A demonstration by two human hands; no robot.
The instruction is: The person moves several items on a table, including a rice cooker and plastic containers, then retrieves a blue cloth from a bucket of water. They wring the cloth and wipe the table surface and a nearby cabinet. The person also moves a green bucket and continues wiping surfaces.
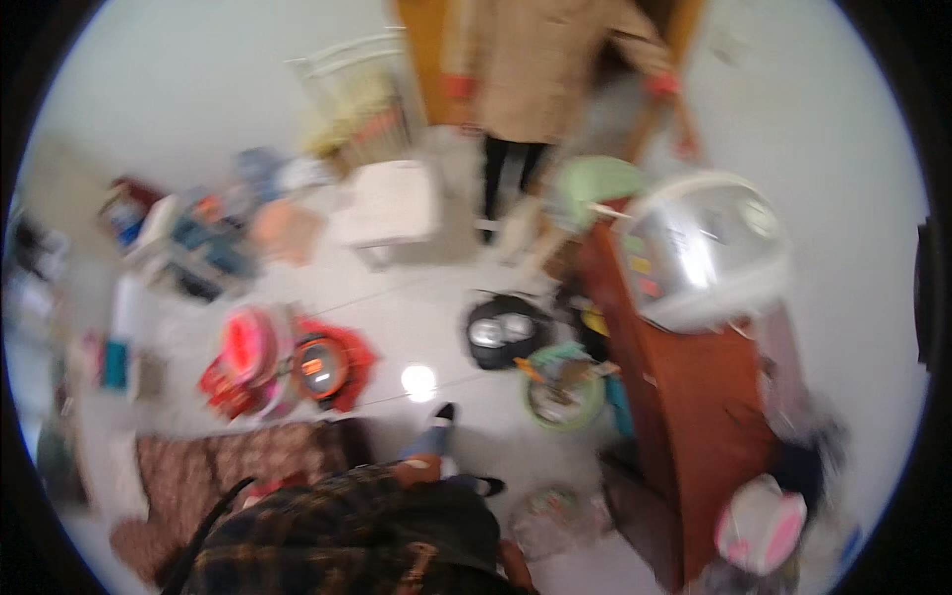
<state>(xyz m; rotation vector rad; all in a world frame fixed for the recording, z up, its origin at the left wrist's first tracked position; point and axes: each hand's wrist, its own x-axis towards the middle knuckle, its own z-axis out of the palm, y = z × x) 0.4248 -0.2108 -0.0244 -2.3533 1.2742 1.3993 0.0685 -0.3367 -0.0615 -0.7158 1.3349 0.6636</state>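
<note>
At the lower edge, my dark plaid shirt and black garment fill the view. A blurred patch in front of the shirt seems to be my left hand; its fingers cannot be made out. Part of what looks like my right hand shows beside the black garment, mostly cut off. No held thing can be seen in either. My feet in dark shoes stand on the white tiled floor. A clear plastic bag lies to the right, and a green basin holding things sits beyond it.
A person in a tan coat stands by the doorway. The brown cabinet carries a large transparent-fronted container. Beside a white chair are piled goods. Pink tubs, a black bag and a patterned brown cover are nearer.
</note>
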